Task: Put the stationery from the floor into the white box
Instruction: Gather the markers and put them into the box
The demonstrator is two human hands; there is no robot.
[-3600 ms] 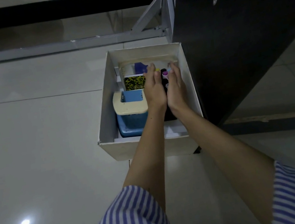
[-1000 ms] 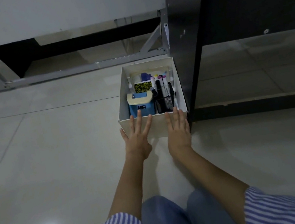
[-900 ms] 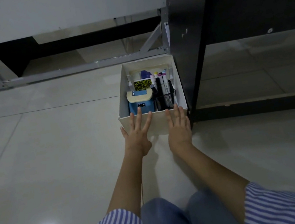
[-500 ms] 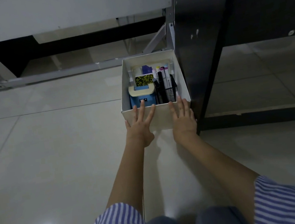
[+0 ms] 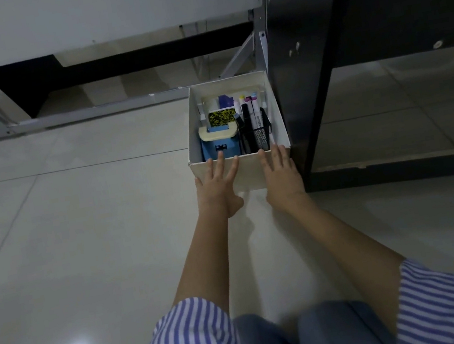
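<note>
The white box (image 5: pixel 276 109) stands on the tiled floor against a dark cabinet. Inside it are a blue and cream container (image 5: pixel 219 141), a black mesh pen holder (image 5: pixel 260 133) with several markers (image 5: pixel 249 103), a yellow-black patterned item (image 5: pixel 221 118) and a purple item (image 5: pixel 226 100). My left hand (image 5: pixel 217 187) lies flat with straight, spread fingers against the box's near wall. My right hand (image 5: pixel 280 176) presses the same wall beside it, fingers straight, tips at the rim.
A dark cabinet (image 5: pixel 363 44) stands right of the box, touching it. A grey metal frame (image 5: pixel 89 112) runs along the floor behind. My knees in jeans (image 5: pixel 301 336) and striped sleeves are at the bottom.
Both hands came out of the box and now press flat on its near wall. Over the last second the box has slid away from me, further along the cabinet.
</note>
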